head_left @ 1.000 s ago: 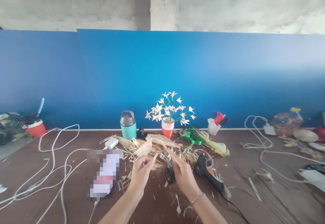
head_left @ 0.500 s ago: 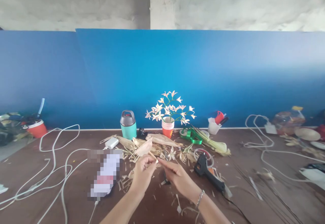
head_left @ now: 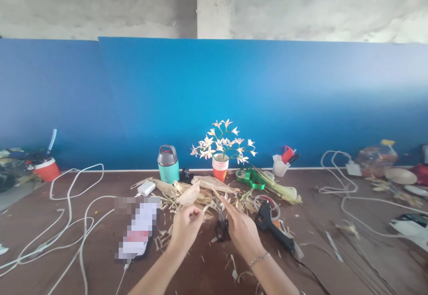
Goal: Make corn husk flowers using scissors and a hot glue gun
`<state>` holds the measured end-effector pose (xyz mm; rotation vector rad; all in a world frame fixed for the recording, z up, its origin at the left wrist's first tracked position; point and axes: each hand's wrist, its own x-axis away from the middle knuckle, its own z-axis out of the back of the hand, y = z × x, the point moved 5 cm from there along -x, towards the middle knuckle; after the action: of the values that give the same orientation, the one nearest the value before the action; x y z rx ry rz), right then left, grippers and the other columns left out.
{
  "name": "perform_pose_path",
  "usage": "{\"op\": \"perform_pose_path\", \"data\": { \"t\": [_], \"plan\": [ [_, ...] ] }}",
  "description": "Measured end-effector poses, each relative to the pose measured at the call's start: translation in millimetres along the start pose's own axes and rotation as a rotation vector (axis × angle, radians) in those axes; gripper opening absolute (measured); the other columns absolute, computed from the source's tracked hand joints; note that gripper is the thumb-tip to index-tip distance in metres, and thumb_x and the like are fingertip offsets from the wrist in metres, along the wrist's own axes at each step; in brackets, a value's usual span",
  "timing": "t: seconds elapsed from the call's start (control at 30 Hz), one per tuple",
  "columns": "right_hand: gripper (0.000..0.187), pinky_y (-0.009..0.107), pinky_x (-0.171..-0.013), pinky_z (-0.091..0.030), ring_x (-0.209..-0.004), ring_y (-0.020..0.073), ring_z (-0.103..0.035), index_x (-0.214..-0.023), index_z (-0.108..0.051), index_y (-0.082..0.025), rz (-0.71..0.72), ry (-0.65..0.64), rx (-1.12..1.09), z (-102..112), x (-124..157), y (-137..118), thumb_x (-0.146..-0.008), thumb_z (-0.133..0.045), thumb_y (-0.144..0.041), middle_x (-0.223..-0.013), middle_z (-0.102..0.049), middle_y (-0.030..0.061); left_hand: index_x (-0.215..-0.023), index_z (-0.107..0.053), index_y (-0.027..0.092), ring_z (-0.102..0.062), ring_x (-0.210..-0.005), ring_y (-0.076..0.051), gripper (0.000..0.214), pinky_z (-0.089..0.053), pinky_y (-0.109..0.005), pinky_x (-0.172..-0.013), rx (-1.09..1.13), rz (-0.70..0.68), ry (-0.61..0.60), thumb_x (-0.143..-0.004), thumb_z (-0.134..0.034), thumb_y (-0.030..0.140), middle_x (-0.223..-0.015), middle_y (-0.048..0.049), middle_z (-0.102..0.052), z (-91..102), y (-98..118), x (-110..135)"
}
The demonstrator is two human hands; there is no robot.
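With the gap between the hands as the clock's centre, the left hand [head_left: 187,226] sits at nine, thumb and forefinger pinching a small, pale strip of dried husk [head_left: 206,207] that points toward one o'clock. The right hand [head_left: 239,228] sits at three, its fingers straight and close together, aimed at eleven; a thin, tan sliver [head_left: 216,193] shows at its fingertips, though whether it is gripped there cannot be told.

Metal scissors with black ring handles [head_left: 220,230] lie in the gap, the handles just beside the right hand. From eleven to one, a loose heap of dry, straw-coloured husks [head_left: 180,191] crowds the space ahead of the fingers. Beyond it at twelve, a stack of red-and-white paper cups [head_left: 220,170] holds pale, star-shaped flowers on green stems [head_left: 207,142], near where the far edge of the brown tabletop [head_left: 200,272] meets a blue panel [head_left: 214,85].

A black glue gun [head_left: 279,237] bounds the right hand at about four, its cord trailing toward five. A pixelated, flat rectangular object [head_left: 140,228] bounds the left at nine. Toward six, between the forearms, brown surface with a few scraps gives the widest nearby room.
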<state>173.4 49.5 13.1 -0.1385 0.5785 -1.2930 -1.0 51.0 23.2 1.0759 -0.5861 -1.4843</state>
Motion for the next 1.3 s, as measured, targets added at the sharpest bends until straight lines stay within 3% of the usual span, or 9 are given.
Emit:
{"op": "perform_pose_path", "data": {
  "t": [0.1, 0.27, 0.53, 0.73, 0.83, 1.07, 1.17, 1.3],
  "plan": [
    [0.052, 0.029, -0.084, -0.05, -0.103, 0.0188, -0.063, -0.136, -0.041, -0.021, 0.037, 0.04, -0.066, -3.7, 1.0, 3.0, -0.086, -0.032, -0.011, -0.115, -0.066, 0.0082, -0.055, -0.059, 0.021, -0.057, -0.081, -0.025, 0.016, -0.039, -0.037, -0.075, -0.26, -0.093, -0.002, -0.07, -0.055, 0.016, -0.072, -0.0034, -0.064, 1.7, 0.4, -0.5],
    [0.041, 0.031, -0.081, -0.05, -0.095, 0.0212, -0.066, -0.122, -0.056, -0.017, -0.003, -0.01, -0.062, -11.7, 1.4, 7.4, -0.087, -0.034, -0.015, -0.108, -0.069, 0.011, -0.057, -0.059, 0.021, -0.056, -0.092, -0.028, 0.014, -0.038, -0.04, -0.079, -0.518, -0.18, -0.025, -0.069, -0.059, 0.015, -0.079, -0.0047, -0.064, -2.5, 2.0, 4.8],
    [0.039, 0.025, -0.071, -0.047, -0.08, 0.0197, -0.067, -0.118, -0.058, -0.021, -0.023, -0.154, -0.058, -9.2, 3.5, -2.5, -0.081, -0.045, -0.019, -0.087, -0.072, 0.0057, -0.068, -0.062, 0.021, -0.052, -0.091, -0.023, 0.022, -0.038, -0.037, -0.082, -0.53, -0.313, -0.107, -0.066, -0.052, 0.001, -0.085, -0.0038, -0.061, -5.2, 14.1, 11.4],
    [0.037, 0.029, -0.081, -0.046, -0.094, 0.0218, -0.065, -0.116, -0.06, -0.018, -0.027, -0.16, -0.067, -10.0, 3.3, -1.7, -0.083, -0.043, -0.019, -0.106, -0.07, 0.0085, -0.067, -0.064, 0.021, -0.049, -0.097, -0.024, 0.004, -0.037, -0.039, -0.086, -0.508, -0.419, -0.366, -0.07, -0.063, 0.018, -0.09, -0.0041, -0.059, -20.6, 23.3, 24.5],
    [0.037, 0.029, -0.083, -0.045, -0.096, 0.0224, -0.065, -0.116, -0.06, -0.017, -0.022, -0.16, -0.071, -10.9, 3.4, -1.6, -0.084, -0.042, -0.02, -0.108, -0.069, 0.0093, -0.068, -0.065, 0.02, -0.049, -0.097, -0.025, 0.004, -0.036, -0.04, -0.087, -0.567, -0.448, -0.414, -0.072, -0.063, 0.019, -0.091, -0.0052, -0.059, -27.0, 24.5, 28.4],
    [0.035, 0.026, -0.073, -0.044, -0.083, 0.0206, -0.066, -0.115, -0.061, -0.019, -0.058, -0.199, -0.062, -10.7, 4.0, -3.3, -0.082, -0.048, -0.02, -0.086, -0.072, 0.0064, -0.07, -0.063, 0.018, -0.05, -0.096, -0.025, 0.015, -0.036, -0.039, -0.086, -0.674, -0.544, -0.393, -0.074, -0.051, 0.008, -0.089, -0.0073, -0.06, -28.0, 27.1, 28.2],
    [0.036, 0.025, -0.07, -0.043, -0.081, 0.0207, -0.065, -0.114, -0.061, -0.019, -0.078, -0.2, -0.044, -9.7, 3.4, -2.6, -0.079, -0.05, -0.019, -0.083, -0.071, 0.0056, -0.067, -0.059, 0.018, -0.051, -0.091, -0.024, 0.014, -0.037, -0.039, -0.084, -0.63, -0.474, -0.378, -0.068, -0.052, 0.007, -0.085, -0.0055, -0.059, -17.9, 26.2, 22.3],
    [0.028, 0.024, -0.064, -0.04, -0.07, 0.0182, -0.062, -0.104, -0.064, -0.019, -0.089, -0.127, -0.125, -4.5, 2.0, -4.3, -0.08, -0.048, -0.019, -0.074, -0.068, 0.0037, -0.067, -0.055, 0.02, -0.052, -0.087, -0.022, 0.013, -0.038, -0.038, -0.084, -0.407, -0.332, -0.235, -0.067, -0.05, 0.007, -0.081, -0.0036, -0.058, -1.2, 25.2, 9.8]
  ]
}}
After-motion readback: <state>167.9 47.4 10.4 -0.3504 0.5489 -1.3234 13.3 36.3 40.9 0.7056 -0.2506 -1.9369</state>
